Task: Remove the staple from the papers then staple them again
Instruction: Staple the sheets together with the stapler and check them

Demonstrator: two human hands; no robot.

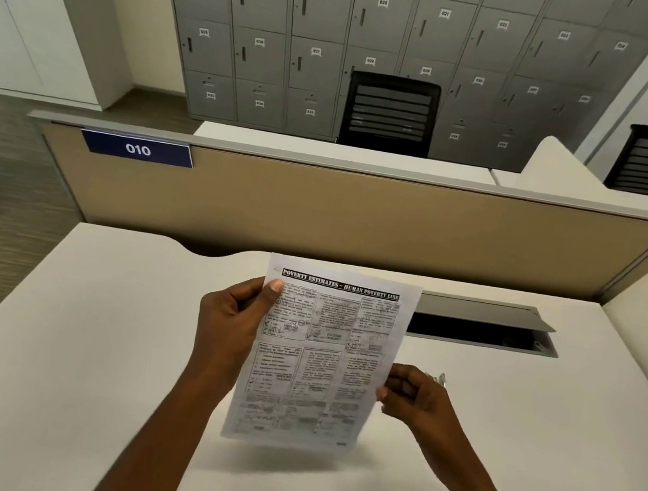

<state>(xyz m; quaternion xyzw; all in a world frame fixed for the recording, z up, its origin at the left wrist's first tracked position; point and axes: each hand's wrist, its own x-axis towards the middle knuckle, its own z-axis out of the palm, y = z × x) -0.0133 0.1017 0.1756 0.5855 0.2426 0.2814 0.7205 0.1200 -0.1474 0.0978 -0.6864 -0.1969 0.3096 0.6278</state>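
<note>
While both hands hold the papers [320, 357] above the surface's [81, 332] middle, left hand [233, 318] pinching the left edge, right hand [410, 394] the right, no staple shows; seemingly inspection. Next needs a stapler, unseen. Beyond the far edge: partition [362, 217], lockers [317, 27].

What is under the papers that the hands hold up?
Under the papers only bare white desk and their shadow show. Something shiny peeks behind the right hand; the rest is covered.

left hand [234, 316] grips papers [320, 357] left edge | right hand [415, 395] pinches right edge | above desk [81, 332]
</note>
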